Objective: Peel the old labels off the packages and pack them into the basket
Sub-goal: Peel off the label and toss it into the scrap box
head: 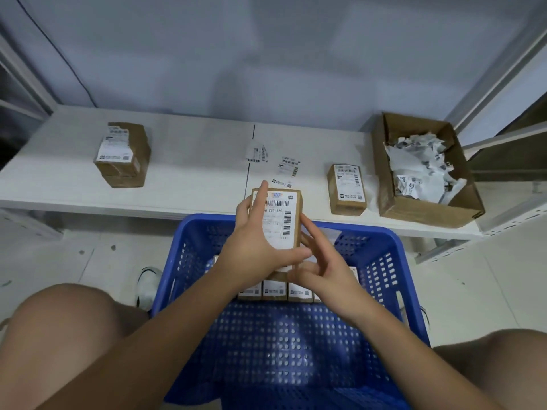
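Observation:
A small brown package with a white barcode label on its face is held upright above the blue basket. My left hand grips it from the left, index finger up along its edge and thumb under the label's lower end. My right hand touches the package's lower right side with its fingers spread. Several labelled packages stand in a row inside the basket, partly hidden by my hands.
On the white shelf sit a stack of brown packages at left, one small labelled package at right, and loose peeled labels. An open cardboard box holds crumpled labels. My knees flank the basket.

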Tool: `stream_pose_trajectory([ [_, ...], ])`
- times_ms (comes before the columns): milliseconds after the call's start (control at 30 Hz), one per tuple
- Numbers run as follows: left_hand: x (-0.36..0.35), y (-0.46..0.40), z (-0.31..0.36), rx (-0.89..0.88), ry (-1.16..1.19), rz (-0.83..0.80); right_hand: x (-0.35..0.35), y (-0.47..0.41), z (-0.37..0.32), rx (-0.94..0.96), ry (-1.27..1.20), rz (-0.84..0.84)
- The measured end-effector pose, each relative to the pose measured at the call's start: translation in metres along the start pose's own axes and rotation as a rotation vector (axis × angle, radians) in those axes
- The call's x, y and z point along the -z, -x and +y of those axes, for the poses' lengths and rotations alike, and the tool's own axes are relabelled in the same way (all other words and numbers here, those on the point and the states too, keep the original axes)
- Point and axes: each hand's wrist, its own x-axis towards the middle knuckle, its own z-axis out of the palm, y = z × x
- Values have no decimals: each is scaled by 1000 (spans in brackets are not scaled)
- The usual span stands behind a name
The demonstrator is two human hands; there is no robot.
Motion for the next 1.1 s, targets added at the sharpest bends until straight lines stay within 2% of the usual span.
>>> stream_pose_trajectory([
  [167,-13,8,4,16,-63,-13,4,7,1,-13,5,91],
  [367,-31,-13,6,11,-41,9,21,-1,1,-46,81,73],
  [600,-44,-71,10,-46,-9,45,74,-35,1,-59,326,203],
  [733,-51,-92,3,-47,-22,72,128,-80,8,-103,548,360],
  [867,-60,-106,-6,-24,-37,50,167,-149,23,-254,832,482],
  [967,-62,-110,-12,-28,-11,33,173,-189,36,-434,1021,475],
  [1100,-58,-115,-18,-6,-2,49,161,-223,53,-527,1153,504],
])
